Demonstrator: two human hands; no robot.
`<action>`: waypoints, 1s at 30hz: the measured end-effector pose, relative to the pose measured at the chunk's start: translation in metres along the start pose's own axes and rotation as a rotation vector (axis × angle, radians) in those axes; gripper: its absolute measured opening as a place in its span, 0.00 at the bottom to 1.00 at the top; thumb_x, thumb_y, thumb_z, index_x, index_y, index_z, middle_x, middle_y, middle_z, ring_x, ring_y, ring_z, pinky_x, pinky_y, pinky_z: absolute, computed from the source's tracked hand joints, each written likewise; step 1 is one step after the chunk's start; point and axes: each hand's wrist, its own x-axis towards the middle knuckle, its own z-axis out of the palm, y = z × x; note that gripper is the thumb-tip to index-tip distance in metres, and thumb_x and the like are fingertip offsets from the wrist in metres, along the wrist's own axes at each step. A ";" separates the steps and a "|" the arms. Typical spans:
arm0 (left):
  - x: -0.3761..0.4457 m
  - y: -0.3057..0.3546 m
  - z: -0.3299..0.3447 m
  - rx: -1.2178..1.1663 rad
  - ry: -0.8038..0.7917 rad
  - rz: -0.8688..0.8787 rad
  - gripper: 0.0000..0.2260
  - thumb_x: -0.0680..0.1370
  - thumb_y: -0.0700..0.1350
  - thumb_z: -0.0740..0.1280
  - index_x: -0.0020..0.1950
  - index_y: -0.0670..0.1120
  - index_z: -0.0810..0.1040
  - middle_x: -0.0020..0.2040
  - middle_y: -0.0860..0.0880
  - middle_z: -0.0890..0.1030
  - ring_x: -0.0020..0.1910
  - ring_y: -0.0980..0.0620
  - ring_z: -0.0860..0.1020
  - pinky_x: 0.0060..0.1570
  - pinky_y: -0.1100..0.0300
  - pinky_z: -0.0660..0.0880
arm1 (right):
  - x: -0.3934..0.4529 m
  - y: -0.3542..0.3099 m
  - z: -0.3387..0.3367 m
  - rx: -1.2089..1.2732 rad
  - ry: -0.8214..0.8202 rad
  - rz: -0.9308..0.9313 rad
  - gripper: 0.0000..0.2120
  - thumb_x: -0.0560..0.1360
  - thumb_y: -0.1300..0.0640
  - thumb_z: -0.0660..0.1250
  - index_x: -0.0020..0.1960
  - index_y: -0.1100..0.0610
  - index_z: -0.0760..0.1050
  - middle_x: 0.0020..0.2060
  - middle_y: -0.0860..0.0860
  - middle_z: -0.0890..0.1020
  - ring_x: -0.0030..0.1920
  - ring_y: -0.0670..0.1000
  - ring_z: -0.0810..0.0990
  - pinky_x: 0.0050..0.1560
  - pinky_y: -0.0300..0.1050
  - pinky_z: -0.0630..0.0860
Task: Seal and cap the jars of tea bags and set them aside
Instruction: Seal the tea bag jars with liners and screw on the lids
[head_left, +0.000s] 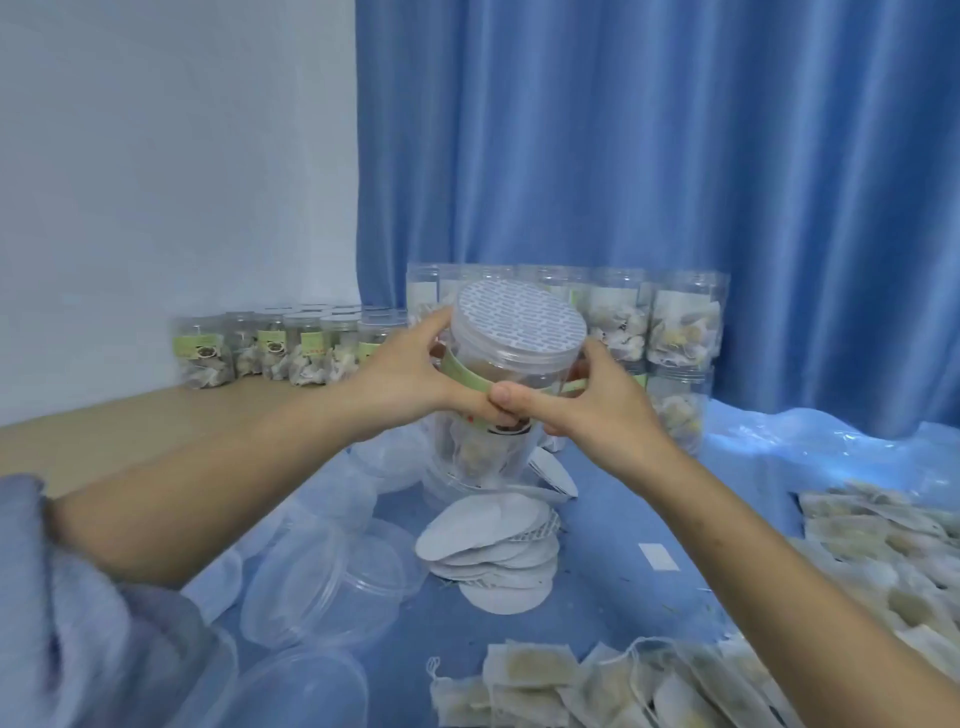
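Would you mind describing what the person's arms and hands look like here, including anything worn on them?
Both forearms are bare from the elbow down. The left hand and right hand wear no gloves, and no rings, watch or bracelet show. At the left elbow a soft, fuzzy, pale blue-grey sleeve is pushed up. The right arm leaves the frame before any sleeve appears.

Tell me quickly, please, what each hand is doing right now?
Left hand: grips the jar from its left side.
Right hand: grips the same jar from its right side.
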 end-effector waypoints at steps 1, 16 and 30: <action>-0.007 -0.005 -0.016 0.012 0.007 -0.003 0.40 0.54 0.47 0.83 0.62 0.61 0.71 0.50 0.62 0.81 0.52 0.62 0.77 0.48 0.68 0.74 | 0.003 -0.008 0.012 -0.031 -0.036 -0.037 0.32 0.56 0.39 0.79 0.57 0.44 0.73 0.45 0.34 0.80 0.45 0.34 0.78 0.44 0.33 0.74; -0.126 -0.123 -0.217 -0.173 0.391 -0.284 0.22 0.61 0.36 0.78 0.54 0.44 0.81 0.50 0.47 0.84 0.52 0.51 0.82 0.52 0.60 0.78 | 0.028 -0.112 0.270 -0.073 -0.304 -0.215 0.34 0.59 0.33 0.74 0.59 0.50 0.77 0.54 0.50 0.80 0.59 0.52 0.75 0.57 0.47 0.74; -0.127 -0.221 -0.242 -0.360 0.369 -0.443 0.30 0.62 0.37 0.78 0.63 0.46 0.76 0.30 0.52 0.77 0.35 0.57 0.78 0.41 0.61 0.77 | 0.037 -0.077 0.361 0.002 -0.476 -0.044 0.29 0.58 0.34 0.75 0.54 0.48 0.79 0.50 0.44 0.83 0.53 0.41 0.79 0.52 0.38 0.77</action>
